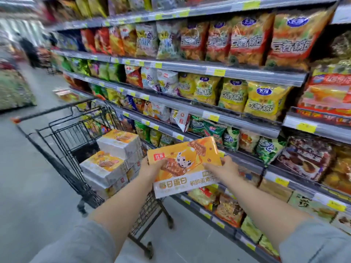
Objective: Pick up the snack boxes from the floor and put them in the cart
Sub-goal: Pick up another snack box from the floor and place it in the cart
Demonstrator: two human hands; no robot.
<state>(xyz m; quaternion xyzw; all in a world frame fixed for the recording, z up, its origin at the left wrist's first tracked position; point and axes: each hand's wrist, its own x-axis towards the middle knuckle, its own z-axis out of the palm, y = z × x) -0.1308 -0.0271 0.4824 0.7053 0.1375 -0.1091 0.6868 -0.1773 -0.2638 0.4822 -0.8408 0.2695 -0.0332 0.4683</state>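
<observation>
The snack box (185, 166), orange and white with a picture of speckled eggs and brown bars on its face, is up in the air between both hands, just to the right of the cart and in front of the lower shelves. The left hand (152, 168) grips its left edge, thumb laid over the printed face and fingers hidden behind. The right hand (221, 168) clamps the right edge the same way, thumb on top pointing inward. The box tilts a little, its right end higher than its left. Both forearms reach forward, bare up to grey sleeves (81, 243) pushed back near the elbows.

Just left of the held box, the black wire cart (62, 133) already carries a stack of matching boxes (114, 158), white-sided with orange tops, piled several deep against the cart's right side. The top one sits further back than the one below it. The cart's handle bar, with an orange end cap, runs across its far end, and the cart stands on the grey floor (28, 177) close against the shelving.

To the right, the shelves (228, 73) rise in several tiers, packed with snack bags (247, 40) in red, yellow and green, with yellow price tags along the rails. Far down the aisle a blurred figure in dark clothes (28, 52) stands.
</observation>
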